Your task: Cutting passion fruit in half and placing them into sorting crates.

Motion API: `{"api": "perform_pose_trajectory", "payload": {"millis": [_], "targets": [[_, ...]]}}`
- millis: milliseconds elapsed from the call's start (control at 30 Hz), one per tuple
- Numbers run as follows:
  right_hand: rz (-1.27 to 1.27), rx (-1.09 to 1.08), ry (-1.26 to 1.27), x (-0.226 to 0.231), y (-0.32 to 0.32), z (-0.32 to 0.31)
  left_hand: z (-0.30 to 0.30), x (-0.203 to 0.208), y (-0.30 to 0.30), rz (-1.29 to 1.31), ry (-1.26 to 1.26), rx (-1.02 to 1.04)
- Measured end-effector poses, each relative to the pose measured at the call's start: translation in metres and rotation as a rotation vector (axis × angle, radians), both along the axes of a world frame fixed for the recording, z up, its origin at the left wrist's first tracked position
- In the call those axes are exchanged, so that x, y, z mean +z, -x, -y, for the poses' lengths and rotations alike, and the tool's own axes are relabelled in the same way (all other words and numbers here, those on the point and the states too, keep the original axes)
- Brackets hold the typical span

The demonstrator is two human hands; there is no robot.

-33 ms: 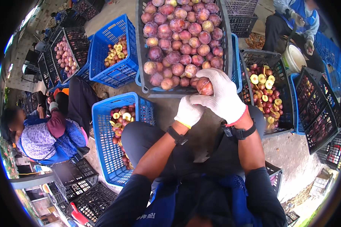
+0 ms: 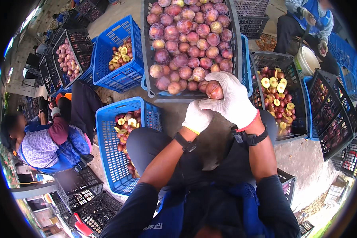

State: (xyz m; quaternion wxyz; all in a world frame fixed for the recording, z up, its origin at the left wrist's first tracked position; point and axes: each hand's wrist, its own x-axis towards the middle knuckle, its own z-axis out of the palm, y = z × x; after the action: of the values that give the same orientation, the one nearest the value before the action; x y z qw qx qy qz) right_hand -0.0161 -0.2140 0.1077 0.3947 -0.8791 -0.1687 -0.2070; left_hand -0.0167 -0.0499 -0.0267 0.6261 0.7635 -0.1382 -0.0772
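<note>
In front of my lap, both my hands are close together in white knit gloves. My right hand point(image 2: 235, 101) curls its thumb and fingers round a reddish-purple plum point(image 2: 214, 90). Pressed against its lower side is my left hand point(image 2: 198, 117), its fingers curled in; whatever lies in them is hidden. Just beyond my hands, a dark crate point(image 2: 146, 59) is heaped with whole plums point(image 2: 193, 51). Beside my left knee, a blue crate point(image 2: 107, 148) contains cut plums point(image 2: 127, 123) with yellow flesh.
Another blue crate point(image 2: 103, 51) with plum halves stands farther left. To the right are a black crate point(image 2: 301, 97) of cut plums, a white bucket point(image 2: 307, 61) and stacked black crates point(image 2: 333, 115). One person point(image 2: 53, 141) sits at left, another point(image 2: 309, 25) at far right.
</note>
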Motion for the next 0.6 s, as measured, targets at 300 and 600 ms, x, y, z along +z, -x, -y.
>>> {"api": "perform_pose_trajectory", "payload": {"millis": [300, 600], "targets": [[0.069, -0.038, 0.355, -0.002, 0.004, 0.054, -0.008, 0.015, 0.003, -0.129, -0.498, -0.297], [-0.497, 0.051, -1.053, 0.017, 0.020, 0.049, -0.012, 0.090, -0.004, 0.010, -0.022, 0.018]]}}
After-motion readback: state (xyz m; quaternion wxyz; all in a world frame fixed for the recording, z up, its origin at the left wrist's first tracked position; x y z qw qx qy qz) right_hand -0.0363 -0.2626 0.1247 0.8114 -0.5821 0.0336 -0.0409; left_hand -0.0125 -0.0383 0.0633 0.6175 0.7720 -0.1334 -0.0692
